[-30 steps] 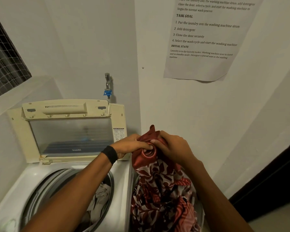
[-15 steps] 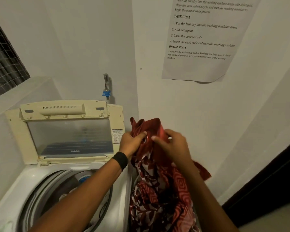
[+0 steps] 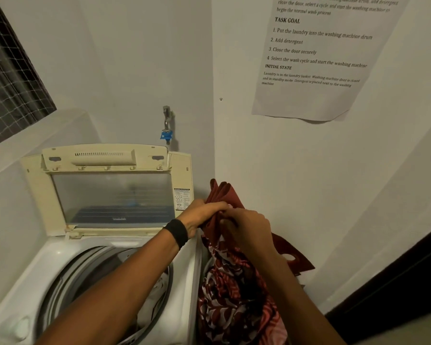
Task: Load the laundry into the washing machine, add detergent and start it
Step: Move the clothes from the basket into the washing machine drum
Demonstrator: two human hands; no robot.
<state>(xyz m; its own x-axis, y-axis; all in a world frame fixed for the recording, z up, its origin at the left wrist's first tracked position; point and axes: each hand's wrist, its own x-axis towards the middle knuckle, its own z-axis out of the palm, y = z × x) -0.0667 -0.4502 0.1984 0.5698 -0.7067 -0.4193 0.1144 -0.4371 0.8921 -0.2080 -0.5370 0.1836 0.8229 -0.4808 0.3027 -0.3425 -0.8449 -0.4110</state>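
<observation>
Step in hand: loading. The left hand [image 3: 204, 215] and the right hand [image 3: 249, 227] both pinch the top of the dark red patterned fabric [image 3: 230, 295], which hangs just right of the white top-loading washing machine [image 3: 57, 255]. The machine's cream lid [image 3: 110, 195] is raised. The next move probably calls for carrying the fabric left over the rim and into the drum [image 3: 90, 270].

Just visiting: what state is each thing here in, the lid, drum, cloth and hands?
Washing machine lid: open, raised upright.
Drum: holds some pale laundry.
Red cloth: bunched, held up, outside the drum.
Left hand: grips the red cloth.
Right hand: grips the red cloth.
Wall notice: stuck on, bottom edge curling.
</observation>
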